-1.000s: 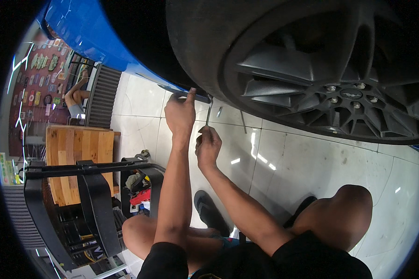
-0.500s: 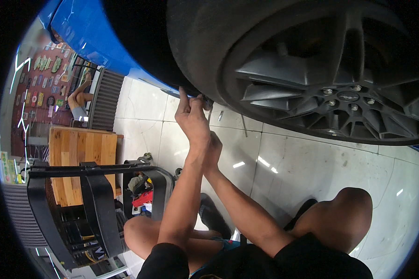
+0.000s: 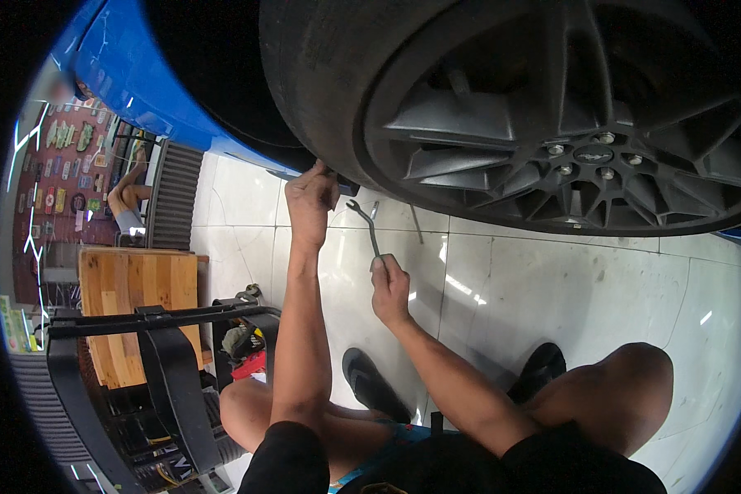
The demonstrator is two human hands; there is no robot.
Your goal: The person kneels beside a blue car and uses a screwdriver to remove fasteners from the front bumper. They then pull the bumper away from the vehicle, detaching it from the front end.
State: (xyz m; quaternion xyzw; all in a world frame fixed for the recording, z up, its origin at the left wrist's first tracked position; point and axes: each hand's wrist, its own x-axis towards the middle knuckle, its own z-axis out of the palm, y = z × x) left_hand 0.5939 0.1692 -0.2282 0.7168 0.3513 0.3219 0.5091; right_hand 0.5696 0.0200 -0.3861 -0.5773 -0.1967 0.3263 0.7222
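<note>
My right hand (image 3: pixel 393 290) is closed around the handle of an open-end wrench (image 3: pixel 371 234), whose jaw points up toward the car. My left hand (image 3: pixel 310 204) reaches up to the lower edge of the blue car body (image 3: pixel 160 90), just beside the tire (image 3: pixel 321 107). Its fingers are pinched together there; whatever they hold is hidden behind them. Above my hands looms the dark spoked wheel (image 3: pixel 594 156) with its several lug nuts. A short metal piece (image 3: pixel 375 209) and a thin rod (image 3: pixel 417 224) lie on the floor past the wrench.
A black cart (image 3: pixel 173 362) with tools and a red item (image 3: pixel 249 365) stands close by my left knee. Behind it is a wooden box (image 3: pixel 140 284). Another person's bent leg (image 3: pixel 126 198) shows at the far left. Glossy tiles (image 3: pixel 502 305) cover the floor.
My hands were close together at the car's edge. My right hand has drawn back toward me with the wrench, while my left stays at the edge, its pointing finger now curled in.
</note>
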